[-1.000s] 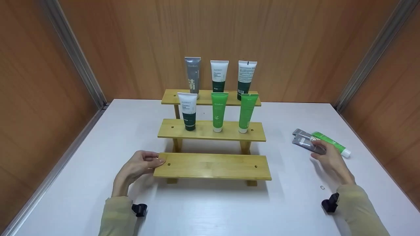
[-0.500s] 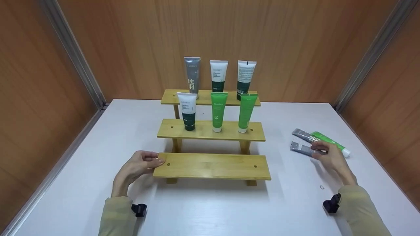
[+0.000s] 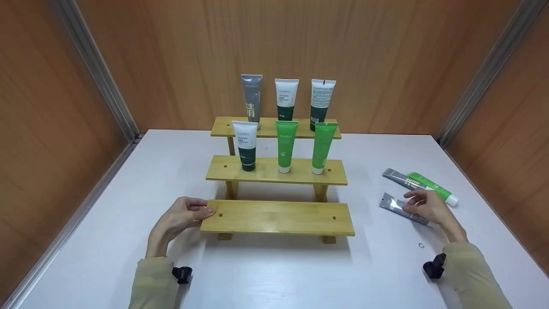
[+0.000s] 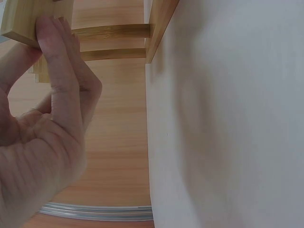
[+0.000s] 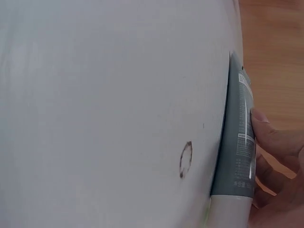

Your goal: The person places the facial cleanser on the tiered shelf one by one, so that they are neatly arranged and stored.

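My left hand [image 3: 183, 213] pinches the left end of the lowest board of a three-tier wooden display stand [image 3: 278, 218]; in the left wrist view, thumb and fingers [image 4: 61, 80] meet at the board's corner [image 4: 21, 21]. My right hand [image 3: 431, 209] is over a grey squeeze tube [image 3: 396, 206] lying on the table. Its thumb [image 5: 261, 121] touches the tube's printed side [image 5: 240, 128], while the other fingers are loosely bent. Behind that lie a second grey tube [image 3: 401, 177] and a green tube [image 3: 439, 189] with a white cap.
On the middle tier stand a white-and-dark-green tube [image 3: 246, 143] and two green tubes, one a green tube [image 3: 286, 143] at centre. The top tier holds a grey tube [image 3: 252, 96] and two white-and-dark-green tubes. Wooden walls [image 3: 300, 43] enclose the table. A small ring mark [image 3: 421, 245] lies near the right wrist.
The nearer grey tube has slid toward the front and turned, apart from the other grey tube. My right fingers have lifted off its top. The left hand stays on the board.
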{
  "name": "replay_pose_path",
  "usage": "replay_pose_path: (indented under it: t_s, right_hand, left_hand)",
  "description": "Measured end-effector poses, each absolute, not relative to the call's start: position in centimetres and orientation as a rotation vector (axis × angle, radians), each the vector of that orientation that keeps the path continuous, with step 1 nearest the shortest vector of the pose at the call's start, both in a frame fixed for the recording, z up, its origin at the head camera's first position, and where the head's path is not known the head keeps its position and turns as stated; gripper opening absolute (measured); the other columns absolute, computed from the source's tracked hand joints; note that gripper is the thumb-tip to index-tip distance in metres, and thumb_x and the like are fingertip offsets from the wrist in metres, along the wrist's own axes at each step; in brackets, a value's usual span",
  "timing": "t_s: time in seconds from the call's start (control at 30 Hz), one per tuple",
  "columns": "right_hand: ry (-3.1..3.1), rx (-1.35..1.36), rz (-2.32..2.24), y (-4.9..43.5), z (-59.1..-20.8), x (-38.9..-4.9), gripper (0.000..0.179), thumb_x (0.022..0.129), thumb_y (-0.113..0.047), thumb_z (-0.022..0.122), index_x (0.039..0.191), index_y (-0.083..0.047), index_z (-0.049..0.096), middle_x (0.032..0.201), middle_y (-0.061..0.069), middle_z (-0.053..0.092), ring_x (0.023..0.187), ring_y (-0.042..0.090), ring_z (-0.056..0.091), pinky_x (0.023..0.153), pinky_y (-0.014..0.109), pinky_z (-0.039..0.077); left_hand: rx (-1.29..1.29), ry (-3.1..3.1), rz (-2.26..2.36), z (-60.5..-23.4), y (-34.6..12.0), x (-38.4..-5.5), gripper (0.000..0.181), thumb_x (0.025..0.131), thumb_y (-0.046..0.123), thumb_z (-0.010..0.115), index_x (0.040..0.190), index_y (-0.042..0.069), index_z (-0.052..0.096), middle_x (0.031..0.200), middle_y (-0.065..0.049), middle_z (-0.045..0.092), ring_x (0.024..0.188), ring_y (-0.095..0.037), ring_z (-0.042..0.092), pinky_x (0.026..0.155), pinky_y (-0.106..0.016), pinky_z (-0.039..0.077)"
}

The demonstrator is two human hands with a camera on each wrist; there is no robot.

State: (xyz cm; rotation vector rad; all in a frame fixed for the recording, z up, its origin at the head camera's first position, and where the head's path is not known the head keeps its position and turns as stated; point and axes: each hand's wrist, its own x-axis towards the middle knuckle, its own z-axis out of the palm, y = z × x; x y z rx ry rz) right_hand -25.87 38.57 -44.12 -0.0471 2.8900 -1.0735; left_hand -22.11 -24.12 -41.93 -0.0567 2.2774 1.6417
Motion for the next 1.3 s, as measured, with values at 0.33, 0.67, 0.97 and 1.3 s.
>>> replay_pose_path:
  t_s: [0.33, 0.67, 0.97, 1.3]
  right_hand:
    - [2.837, -0.147, -0.923, 38.3, -43.7, -26.0, 0.044, 0.091, -0.014, 0.073, 0.123, 0.013, 0.062, 0.106, 0.023, 0.067, 0.086, 0.015, 0.053, 0.066, 0.018, 0.045]
    - [2.804, -0.205, -0.87, 37.9, -43.7, -25.9, 0.043, 0.093, -0.013, 0.068, 0.125, 0.014, 0.06, 0.113, 0.028, 0.067, 0.093, 0.02, 0.058, 0.075, 0.021, 0.047]
    - [2.829, -0.235, -0.926, 37.9, -43.8, -25.8, 0.038, 0.092, -0.01, 0.07, 0.12, 0.015, 0.063, 0.111, 0.027, 0.068, 0.091, 0.016, 0.059, 0.074, 0.018, 0.047]
    - [2.862, -0.19, -0.978, 37.5, -43.6, -25.5, 0.038, 0.092, -0.007, 0.066, 0.122, 0.017, 0.06, 0.113, 0.032, 0.065, 0.092, 0.018, 0.059, 0.071, 0.017, 0.047]
  left_hand:
    - [-0.045, 2.263, 1.662, -41.9, -24.2, -22.0, 0.056, 0.094, 0.017, 0.07, 0.134, -0.015, 0.048, 0.115, -0.014, 0.067, 0.094, -0.01, 0.068, 0.085, -0.027, 0.061]
    - [-0.05, 2.258, 1.672, -41.9, -24.1, -22.1, 0.058, 0.094, 0.017, 0.071, 0.135, -0.016, 0.047, 0.113, -0.013, 0.067, 0.092, -0.01, 0.069, 0.083, -0.026, 0.061]
    - [-0.043, 2.259, 1.675, -41.9, -24.2, -22.1, 0.057, 0.093, 0.017, 0.071, 0.134, -0.016, 0.047, 0.114, -0.014, 0.067, 0.093, -0.01, 0.068, 0.084, -0.026, 0.061]
    - [-0.047, 2.261, 1.664, -42.0, -24.1, -22.2, 0.058, 0.094, 0.017, 0.072, 0.135, -0.016, 0.047, 0.115, -0.015, 0.068, 0.091, -0.01, 0.069, 0.084, -0.027, 0.062]
